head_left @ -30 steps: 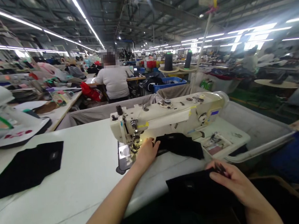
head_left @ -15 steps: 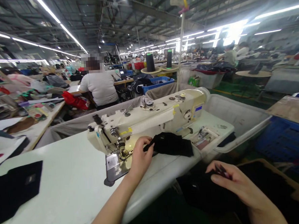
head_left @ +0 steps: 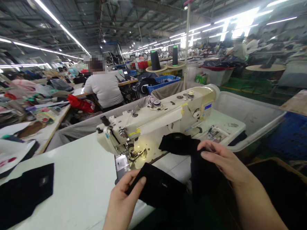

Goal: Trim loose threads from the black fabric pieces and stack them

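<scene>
My left hand (head_left: 126,196) pinches the left edge of a black fabric piece (head_left: 160,185) with a small pale label, held just over the table's front edge. Further right, my right hand (head_left: 221,159) is closed on black fabric (head_left: 198,174) hanging from its fingertips; whether that is part of the same piece I cannot tell. A small dark object within the right fingers is too unclear to name. Another labelled black piece (head_left: 177,143) lies on the bed of the cream sewing machine (head_left: 156,118), beyond both hands. The presser foot area (head_left: 132,154) has no cloth under it.
One more black piece (head_left: 25,195) lies flat on the white table (head_left: 82,182) at left. Dark fabric fills an open carton (head_left: 292,172) at lower right. A grey plastic bin (head_left: 252,112) stands behind the table. Ahead, a person in a white top (head_left: 103,88) sits facing away.
My left hand has let go of the black piece on the machine bed and moved down, taking hold of another. My right hand has risen left toward the table with black fabric.
</scene>
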The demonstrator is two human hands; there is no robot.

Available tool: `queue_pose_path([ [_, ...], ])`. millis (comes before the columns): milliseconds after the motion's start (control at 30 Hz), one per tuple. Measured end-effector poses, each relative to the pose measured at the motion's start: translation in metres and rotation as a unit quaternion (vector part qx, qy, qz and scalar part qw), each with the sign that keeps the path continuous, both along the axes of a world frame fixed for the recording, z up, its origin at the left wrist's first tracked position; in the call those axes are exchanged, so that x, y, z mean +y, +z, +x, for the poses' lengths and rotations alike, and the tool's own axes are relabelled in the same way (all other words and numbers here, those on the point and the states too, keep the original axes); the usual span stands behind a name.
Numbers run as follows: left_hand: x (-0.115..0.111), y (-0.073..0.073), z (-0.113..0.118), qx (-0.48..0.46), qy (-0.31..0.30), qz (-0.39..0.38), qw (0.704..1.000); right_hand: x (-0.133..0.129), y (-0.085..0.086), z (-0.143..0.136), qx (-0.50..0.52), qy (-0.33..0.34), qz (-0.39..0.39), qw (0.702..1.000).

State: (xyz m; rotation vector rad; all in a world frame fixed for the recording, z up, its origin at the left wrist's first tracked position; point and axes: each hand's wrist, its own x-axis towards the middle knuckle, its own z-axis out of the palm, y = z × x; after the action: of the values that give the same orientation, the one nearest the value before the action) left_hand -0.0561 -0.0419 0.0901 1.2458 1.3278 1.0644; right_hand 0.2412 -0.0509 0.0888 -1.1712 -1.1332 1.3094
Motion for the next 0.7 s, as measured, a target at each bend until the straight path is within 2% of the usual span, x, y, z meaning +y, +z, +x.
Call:
queue_pose_path([
  [33,0.0,0.0,0.0,-0.023,-0.006,-0.019,1.0,0.009,0.005,-0.007,0.005,-0.007,0.013,1.0],
  [133,0.001,-0.002,-0.001,-0.114,-0.013,-0.071,0.991,0.037,0.012,-0.016,-0.002,-0.123,0.066,0.99],
  [233,0.002,-0.005,-0.005,-0.178,-0.024,-0.117,0.977,0.066,0.005,-0.011,-0.062,-0.228,0.12,0.964],
  [267,0.002,-0.006,-0.006,-0.19,-0.024,-0.126,0.973,0.073,0.0,-0.008,-0.104,-0.257,0.136,0.951],
  [333,0.002,-0.008,-0.007,-0.215,-0.023,-0.136,0.967,0.08,-0.01,-0.008,-0.25,-0.288,0.124,0.916],
  [400,0.002,-0.009,-0.008,-0.238,-0.021,-0.143,0.96,0.074,-0.016,-0.016,-0.352,-0.33,0.123,0.867],
  [433,0.002,-0.009,-0.007,-0.247,-0.019,-0.146,0.958,0.066,-0.018,-0.024,-0.364,-0.335,0.137,0.858],
  [467,0.002,-0.009,-0.007,-0.253,-0.016,-0.148,0.956,0.057,-0.018,-0.034,-0.346,-0.31,0.144,0.874],
  [533,0.003,-0.01,-0.007,-0.259,-0.011,-0.147,0.955,0.035,-0.019,-0.059,-0.272,-0.171,0.147,0.936],
  [567,0.003,-0.01,-0.007,-0.261,-0.011,-0.145,0.954,0.025,-0.019,-0.072,-0.24,-0.09,0.141,0.956],
  [600,0.003,-0.01,-0.006,-0.262,-0.013,-0.142,0.954,0.017,-0.02,-0.084,-0.221,-0.039,0.127,0.966],
  [633,0.003,-0.01,-0.006,-0.263,-0.016,-0.14,0.954,0.011,-0.021,-0.094,-0.217,-0.015,0.118,0.969],
  [700,0.003,-0.01,-0.007,-0.262,-0.024,-0.138,0.955,0.005,-0.024,-0.109,-0.203,-0.011,0.138,0.969],
])
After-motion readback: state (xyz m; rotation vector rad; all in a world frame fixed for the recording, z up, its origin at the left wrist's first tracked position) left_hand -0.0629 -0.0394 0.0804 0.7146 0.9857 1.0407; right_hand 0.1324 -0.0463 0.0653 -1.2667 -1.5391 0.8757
